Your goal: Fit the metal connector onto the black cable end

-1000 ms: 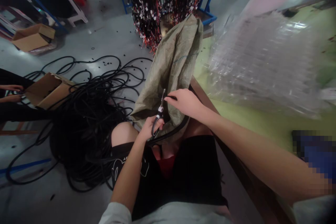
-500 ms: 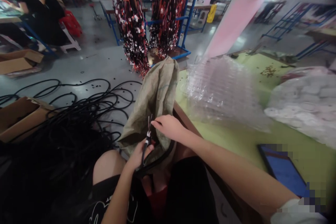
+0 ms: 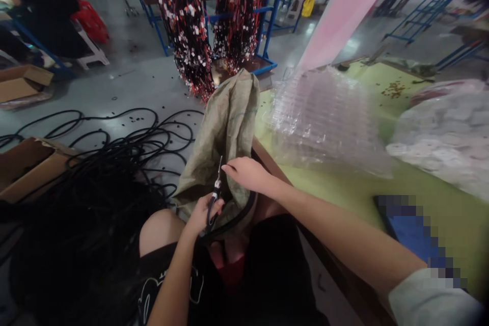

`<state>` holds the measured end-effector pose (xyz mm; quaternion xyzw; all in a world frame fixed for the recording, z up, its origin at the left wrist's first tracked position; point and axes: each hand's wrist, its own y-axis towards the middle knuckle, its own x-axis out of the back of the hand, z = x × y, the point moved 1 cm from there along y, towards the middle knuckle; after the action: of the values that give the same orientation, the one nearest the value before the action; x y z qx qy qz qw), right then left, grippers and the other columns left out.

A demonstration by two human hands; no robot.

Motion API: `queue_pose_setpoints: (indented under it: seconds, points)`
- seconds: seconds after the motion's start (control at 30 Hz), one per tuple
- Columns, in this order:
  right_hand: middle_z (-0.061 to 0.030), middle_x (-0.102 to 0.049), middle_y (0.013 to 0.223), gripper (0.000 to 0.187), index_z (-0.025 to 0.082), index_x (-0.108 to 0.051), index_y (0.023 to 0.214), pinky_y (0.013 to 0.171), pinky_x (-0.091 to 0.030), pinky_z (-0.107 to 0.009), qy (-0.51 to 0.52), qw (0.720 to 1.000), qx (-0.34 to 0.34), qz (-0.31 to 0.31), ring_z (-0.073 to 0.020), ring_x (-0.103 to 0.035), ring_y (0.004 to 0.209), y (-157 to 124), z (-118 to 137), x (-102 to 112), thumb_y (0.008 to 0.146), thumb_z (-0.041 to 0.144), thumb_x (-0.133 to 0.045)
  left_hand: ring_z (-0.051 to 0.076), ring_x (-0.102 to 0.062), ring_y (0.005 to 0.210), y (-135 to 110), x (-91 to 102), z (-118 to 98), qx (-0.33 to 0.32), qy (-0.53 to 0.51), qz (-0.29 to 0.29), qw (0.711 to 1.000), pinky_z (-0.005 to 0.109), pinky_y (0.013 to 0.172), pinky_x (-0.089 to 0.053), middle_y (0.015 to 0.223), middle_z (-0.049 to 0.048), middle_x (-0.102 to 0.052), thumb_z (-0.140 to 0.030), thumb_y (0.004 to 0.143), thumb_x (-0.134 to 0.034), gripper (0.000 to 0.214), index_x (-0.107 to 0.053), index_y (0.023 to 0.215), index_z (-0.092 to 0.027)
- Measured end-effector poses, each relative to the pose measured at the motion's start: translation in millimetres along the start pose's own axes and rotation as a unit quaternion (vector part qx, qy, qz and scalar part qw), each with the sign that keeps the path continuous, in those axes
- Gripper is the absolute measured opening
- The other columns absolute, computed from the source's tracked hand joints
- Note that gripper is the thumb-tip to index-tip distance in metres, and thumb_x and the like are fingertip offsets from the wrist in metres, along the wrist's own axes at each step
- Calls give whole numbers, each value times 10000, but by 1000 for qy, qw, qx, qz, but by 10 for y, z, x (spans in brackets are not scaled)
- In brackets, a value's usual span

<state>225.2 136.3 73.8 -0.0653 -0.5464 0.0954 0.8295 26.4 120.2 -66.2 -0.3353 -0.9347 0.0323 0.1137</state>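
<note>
My left hand (image 3: pixel 204 214) is wrapped round the dark handles of a pair of scissors (image 3: pixel 217 188), whose slim metal blades point up and away from me. The blades look closed together. Just right of their tips, my right hand (image 3: pixel 246 170) is closed in a pinch; whatever lies between its fingertips is too small to make out. Both hands are over the mouth of an olive woven sack (image 3: pixel 214 135) between my knees. A thick black cable (image 3: pixel 239 221) curves across the near side of the sack below my right hand.
Black cables (image 3: pixel 110 147) lie heaped on the floor at left beside a cardboard box (image 3: pixel 42 173). The yellow-green table (image 3: pixel 317 204) at right bears clear plastic wrap (image 3: pixel 317 117), white bagged parts (image 3: pixel 443 137) and a tablet (image 3: pixel 416 239). Wire bundles (image 3: pixel 187 25) hang from a blue rack ahead.
The scissor blades were spread apart and now look closed. Both hands appear slightly higher in view, and the whole scene has shifted a little as the head moved.
</note>
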Motion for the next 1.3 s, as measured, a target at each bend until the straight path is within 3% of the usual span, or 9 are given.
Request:
queue_pose_setpoints:
  seconds: [0.17,0.33,0.5,0.63,0.77,0.97,1.13,1.3]
  points:
    - [-17,-699,780,448,183,-735,788,672,-407,-203,105,993,7,44,-144,-647,737,26,-26,-17,1053,336,-407,177,-581,816,-5,-14,-77,-15,-20,32,999,273,763,-456,878,64,-652,-547,899,-556,429,-648,987,-137]
    - [3,-668,695,470,177,-716,726,587,-378,-211,126,991,-4,35,-123,-588,597,44,-78,-12,1046,335,-411,140,-552,631,-27,1,-79,-15,-4,31,999,245,651,-423,633,28,-599,-531,938,-497,463,-639,745,-135]
    - [-3,-678,710,473,181,-709,734,629,-388,-212,108,994,-19,28,-133,-613,646,45,-80,-23,1054,342,-399,126,-533,563,-32,7,-60,-5,-6,20,1000,231,590,-403,576,12,-587,-541,929,-510,463,-626,738,-136]
    - [-26,-700,791,409,171,-724,812,653,-386,-211,67,998,0,15,-145,-638,741,21,-51,-12,1051,342,-439,139,-555,634,-7,-14,-34,-19,24,2,1000,238,628,-415,677,26,-630,-538,909,-547,425,-643,829,-131]
    - [-35,-698,814,361,183,-728,835,639,-374,-233,-24,999,27,-3,-162,-639,751,-32,4,9,1033,374,-495,167,-592,737,17,-34,-29,-42,24,29,998,257,699,-442,791,52,-658,-522,932,-510,420,-643,971,-125]
    - [-73,-695,913,282,175,-714,913,656,-414,-273,-160,985,34,-48,-224,-660,837,-133,157,55,1020,352,-521,146,-563,644,22,-32,-44,-29,5,14,999,246,641,-423,676,35,-627,-505,927,-534,399,-635,836,-129]
    - [-80,-690,921,253,163,-704,932,649,-423,-278,-177,982,40,-45,-232,-660,853,-165,213,110,1019,329,-532,130,-546,564,18,-20,23,-8,-39,13,999,236,581,-406,590,15,-588,-566,907,-534,457,-629,811,-129]
    - [-59,-688,920,242,173,-700,910,639,-411,-274,-162,984,39,-55,-216,-659,839,-168,202,95,1011,334,-550,141,-554,627,34,-26,2,-21,-49,4,999,246,616,-418,674,35,-620,-594,854,-602,483,-650,916,-118]
